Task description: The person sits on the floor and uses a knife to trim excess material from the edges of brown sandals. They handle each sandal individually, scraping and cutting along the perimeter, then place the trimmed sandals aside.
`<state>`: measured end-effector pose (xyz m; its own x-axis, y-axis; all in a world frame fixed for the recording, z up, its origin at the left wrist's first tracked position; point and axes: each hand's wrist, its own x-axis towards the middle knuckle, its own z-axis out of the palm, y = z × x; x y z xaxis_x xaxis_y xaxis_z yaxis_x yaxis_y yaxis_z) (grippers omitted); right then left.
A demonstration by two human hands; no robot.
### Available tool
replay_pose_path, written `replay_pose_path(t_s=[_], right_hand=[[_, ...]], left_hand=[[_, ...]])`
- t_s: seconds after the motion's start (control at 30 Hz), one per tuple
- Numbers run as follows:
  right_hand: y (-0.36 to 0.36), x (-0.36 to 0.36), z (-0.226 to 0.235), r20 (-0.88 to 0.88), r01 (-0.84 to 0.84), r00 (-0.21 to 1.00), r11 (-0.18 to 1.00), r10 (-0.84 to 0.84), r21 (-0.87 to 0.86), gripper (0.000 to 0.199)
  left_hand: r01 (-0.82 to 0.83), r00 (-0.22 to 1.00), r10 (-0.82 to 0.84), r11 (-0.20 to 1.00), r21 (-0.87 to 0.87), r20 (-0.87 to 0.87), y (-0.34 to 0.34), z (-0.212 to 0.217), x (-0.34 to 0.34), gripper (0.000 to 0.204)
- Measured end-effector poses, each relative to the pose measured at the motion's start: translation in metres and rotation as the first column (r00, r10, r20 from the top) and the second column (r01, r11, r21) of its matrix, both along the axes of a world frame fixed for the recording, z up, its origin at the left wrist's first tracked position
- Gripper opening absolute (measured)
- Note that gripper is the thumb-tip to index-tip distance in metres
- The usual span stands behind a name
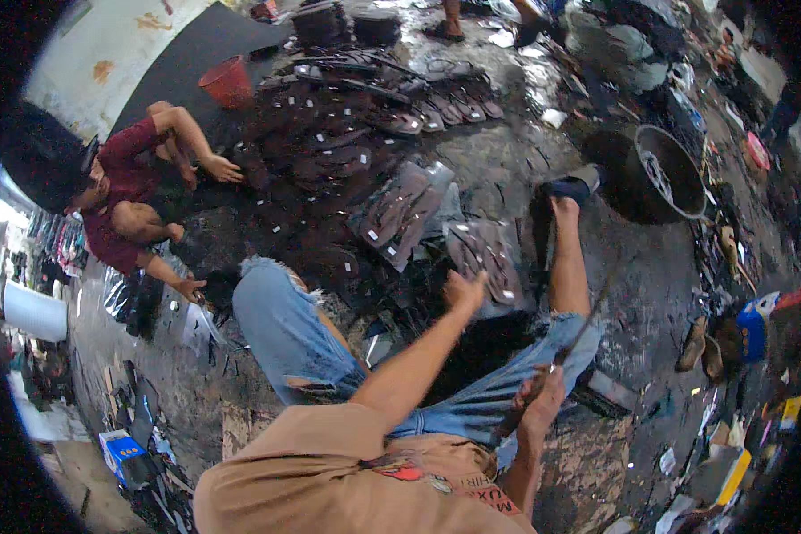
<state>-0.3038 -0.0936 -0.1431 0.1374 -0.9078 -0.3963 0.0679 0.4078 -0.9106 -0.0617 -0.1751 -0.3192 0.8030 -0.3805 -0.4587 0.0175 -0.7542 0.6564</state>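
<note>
I sit on a wet, dark floor in torn denim shorts, my legs stretched forward. My left hand (467,289) reaches out over a clear plastic packet of dark flip-flops (488,258), fingers apart and holding nothing. By my right thigh, my right hand (539,400) is closed around a thin dark stick (587,325) that slants up to the right. A second plastic-wrapped bundle of flip-flops (405,209) lies just beyond the first.
A large heap of dark flip-flops (374,107) covers the floor ahead. A person in a maroon shirt (120,191) crouches at the left, handling some. A red bucket (228,81) stands at the back left, a big black basin (654,173) at the right, with scattered litter along the right side.
</note>
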Motion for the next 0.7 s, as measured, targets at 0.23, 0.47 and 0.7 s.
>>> replay_pose_path(t_s=[0.23, 0.47, 0.7], right_hand=[[-0.02, 0.047, 0.035, -0.209, -0.422, 0.89, 0.906, 0.407, -0.031, 0.022], [-0.014, 0.074, 0.036, -0.501, -0.701, 0.588, 0.709, 0.635, 0.075, 0.03], [-0.048, 0.112, -0.001, -0.689, -0.704, 0.507, 0.71, 0.518, 0.016, 0.047]], left_hand=[[-0.078, 0.959, 0.055, 0.994, -0.072, -0.279, 0.052, 0.082, 0.091, 0.085], [-0.397, 0.73, 0.055, 0.846, -0.357, -0.682, 0.044, 0.064, 0.118, 0.033], [-0.315, 0.762, 0.058, 0.904, -0.291, -0.645, 0.041, 0.088, 0.094, 0.057]])
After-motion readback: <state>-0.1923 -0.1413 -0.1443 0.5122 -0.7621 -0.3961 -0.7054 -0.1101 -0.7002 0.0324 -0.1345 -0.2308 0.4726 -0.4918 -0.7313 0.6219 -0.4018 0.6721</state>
